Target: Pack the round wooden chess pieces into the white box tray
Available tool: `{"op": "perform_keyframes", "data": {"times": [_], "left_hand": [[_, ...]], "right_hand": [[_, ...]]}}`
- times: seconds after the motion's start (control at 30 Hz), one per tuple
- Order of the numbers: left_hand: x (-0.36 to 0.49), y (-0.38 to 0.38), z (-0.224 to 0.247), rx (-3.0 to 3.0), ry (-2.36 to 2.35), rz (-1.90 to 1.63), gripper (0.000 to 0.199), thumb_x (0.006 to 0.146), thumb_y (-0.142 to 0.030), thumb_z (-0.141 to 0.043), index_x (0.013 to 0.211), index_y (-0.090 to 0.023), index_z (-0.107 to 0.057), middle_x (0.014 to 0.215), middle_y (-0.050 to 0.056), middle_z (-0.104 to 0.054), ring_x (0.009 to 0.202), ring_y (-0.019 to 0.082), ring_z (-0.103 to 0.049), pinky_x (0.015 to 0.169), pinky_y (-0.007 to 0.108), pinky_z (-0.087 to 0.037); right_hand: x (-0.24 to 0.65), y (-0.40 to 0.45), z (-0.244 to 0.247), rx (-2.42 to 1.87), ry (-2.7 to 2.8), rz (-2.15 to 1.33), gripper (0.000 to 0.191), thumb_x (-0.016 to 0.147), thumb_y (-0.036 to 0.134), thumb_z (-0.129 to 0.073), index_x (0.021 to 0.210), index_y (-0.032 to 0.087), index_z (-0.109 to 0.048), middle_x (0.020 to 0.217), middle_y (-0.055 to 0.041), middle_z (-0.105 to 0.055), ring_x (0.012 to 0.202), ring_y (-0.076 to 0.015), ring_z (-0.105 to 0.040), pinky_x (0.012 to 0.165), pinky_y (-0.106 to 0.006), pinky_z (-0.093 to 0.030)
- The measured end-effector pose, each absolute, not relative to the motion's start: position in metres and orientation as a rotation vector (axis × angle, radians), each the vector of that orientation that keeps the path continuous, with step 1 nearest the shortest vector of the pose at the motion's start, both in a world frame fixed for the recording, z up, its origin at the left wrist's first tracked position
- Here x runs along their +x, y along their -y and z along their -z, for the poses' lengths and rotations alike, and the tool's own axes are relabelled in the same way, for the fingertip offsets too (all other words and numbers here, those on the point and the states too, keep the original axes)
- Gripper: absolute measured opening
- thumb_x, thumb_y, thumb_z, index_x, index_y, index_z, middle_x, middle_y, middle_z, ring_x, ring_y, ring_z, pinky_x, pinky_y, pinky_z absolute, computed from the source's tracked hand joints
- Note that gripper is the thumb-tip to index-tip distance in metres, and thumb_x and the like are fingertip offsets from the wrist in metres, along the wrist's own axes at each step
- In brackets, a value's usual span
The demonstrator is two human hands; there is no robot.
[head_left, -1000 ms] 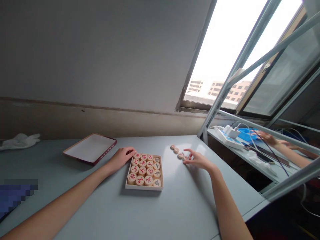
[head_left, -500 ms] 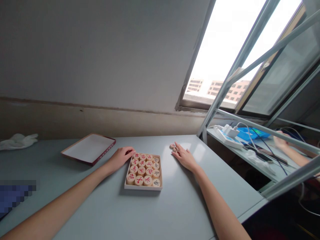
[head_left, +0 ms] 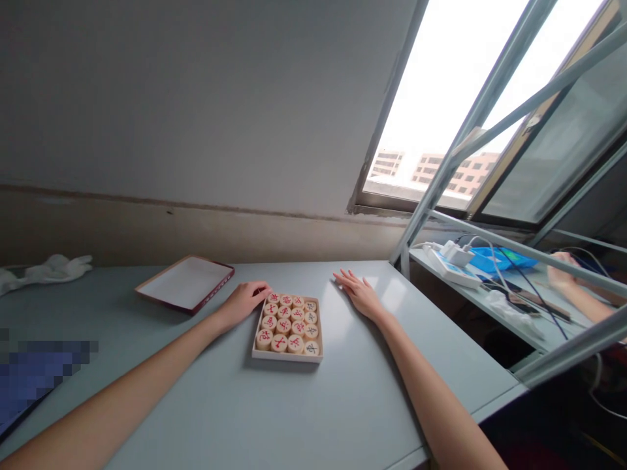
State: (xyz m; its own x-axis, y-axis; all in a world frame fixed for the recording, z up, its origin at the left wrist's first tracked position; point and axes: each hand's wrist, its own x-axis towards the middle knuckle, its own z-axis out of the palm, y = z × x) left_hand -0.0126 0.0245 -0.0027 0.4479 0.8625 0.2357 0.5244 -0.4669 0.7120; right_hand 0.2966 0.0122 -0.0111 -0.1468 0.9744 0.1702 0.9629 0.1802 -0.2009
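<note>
A shallow open box (head_left: pixel 288 357) holds rows of round wooden pieces (head_left: pixel 283 326), most marked in red, with a column marked in black at the right. At its far left corner, my left hand (head_left: pixel 245 302) has its fingers closed against the edge. My right hand (head_left: pixel 361 296) lies palm down on the table to the right of the box, fingers spread. Anything under that palm is hidden. Left of my left hand, the box lid (head_left: pixel 185 282) rests with its white inside facing up.
White crumpled cloth or gloves (head_left: pixel 61 267) lie at the far left of the table (head_left: pixel 274 418). A blurred blue object (head_left: pixel 39 378) is at the left edge. Beyond the metal frame (head_left: pixel 441 179), another person's hand (head_left: pixel 561 271) is near a power strip (head_left: pixel 455 269) and cables.
The small round pieces that showed at my right fingertips are no longer visible, and that hand's fingers are spread more. The view has shifted slightly; my left hand stays at the box corner.
</note>
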Motion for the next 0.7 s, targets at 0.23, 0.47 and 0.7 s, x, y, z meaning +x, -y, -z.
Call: {"op": "perform_keyframes", "data": {"times": [0.23,0.47,0.7], "left_hand": [[-0.011,-0.021,-0.001,2.128,-1.149,-0.808,0.030,0.076,-0.035,-0.037,0.069,-0.015,-0.058,0.074,0.005,-0.063,0.074,0.019,-0.055,0.067,0.025,-0.038],[-0.012,-0.020,-0.002,2.130,-1.171,-0.794,0.031,0.077,-0.035,-0.036,0.068,-0.015,-0.057,0.072,0.004,-0.062,0.073,0.019,-0.055,0.065,0.025,-0.037],[-0.012,-0.023,0.002,2.130,-1.177,-0.801,0.033,0.078,-0.038,-0.035,0.067,-0.015,-0.056,0.071,0.003,-0.062,0.070,0.018,-0.054,0.063,0.024,-0.037]], "right_hand": [[0.315,-0.003,0.008,-2.189,1.997,0.098,0.040,0.089,0.025,-0.026,0.128,0.026,-0.036,0.137,-0.0036,-0.031,0.126,-0.0240,-0.024,0.097,-0.052,-0.024],[0.244,0.015,-0.035,-1.557,2.401,0.221,0.045,0.084,0.027,-0.044,0.127,0.033,-0.035,0.137,0.0015,-0.031,0.128,-0.0197,-0.020,0.101,-0.044,-0.022],[0.200,0.019,-0.051,-1.205,2.650,-0.240,0.029,0.080,0.025,-0.050,0.107,0.032,-0.056,0.117,0.0025,-0.055,0.103,-0.0165,-0.052,0.088,-0.031,-0.039]]}}
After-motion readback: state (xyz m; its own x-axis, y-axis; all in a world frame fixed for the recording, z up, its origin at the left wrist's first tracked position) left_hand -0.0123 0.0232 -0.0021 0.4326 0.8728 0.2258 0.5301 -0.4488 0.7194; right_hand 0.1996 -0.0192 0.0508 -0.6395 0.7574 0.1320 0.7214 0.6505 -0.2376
